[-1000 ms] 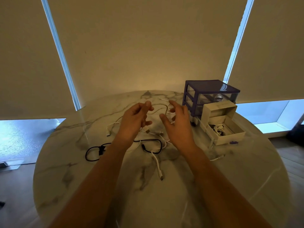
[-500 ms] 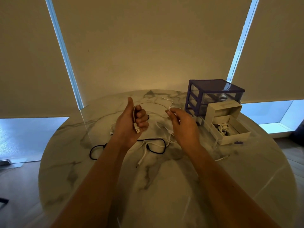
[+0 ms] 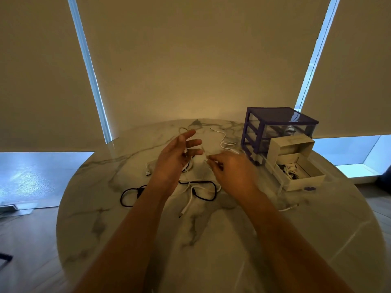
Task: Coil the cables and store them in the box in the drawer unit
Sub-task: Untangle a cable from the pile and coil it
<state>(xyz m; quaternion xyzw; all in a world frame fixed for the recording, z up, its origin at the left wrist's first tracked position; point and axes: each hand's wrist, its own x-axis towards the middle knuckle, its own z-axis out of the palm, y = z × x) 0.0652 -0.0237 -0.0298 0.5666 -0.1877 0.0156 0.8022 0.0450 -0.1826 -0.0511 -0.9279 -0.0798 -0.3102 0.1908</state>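
item: white cable [image 3: 227,143], thin, part-coiled; near end looped about the left hand [image 3: 176,158], far end trailing on the table [image 3: 317,240] beyond and to the right of both hands, toward the drawer unit [image 3: 277,123]. left hand: raised, palm turned inward, fingers spread and mostly straight, cable draped round them as a former; whether the thumb pins it cannot be told. right hand [image 3: 234,173]: just beside the left, blurred, fingertips drawn together as if pinching the cable's run between the two hands; the pinch itself is not sharp enough to confirm. governing relation: the loose length lies ahead and right of the hands, its long axis running away from the person toward the unit, so the right hand is the nearer feeder and the left the spool; the next wrap likely calls for the right hand to draw slack leftward over the left fingers. box [image 3: 304,180]: open, pale, to the right of the right hand, in front of the unit and seemingly in its pulled-out lowest drawer, with white cable already inside. other stock: black cable [image 3: 203,194] looped on the table beneath and between the wrists; a second white cable [image 3: 187,207] lying under the hands, plug toward the person; another plug end [image 3: 148,172] just left of the left wrist. progress judged partial, several cables yet to coil
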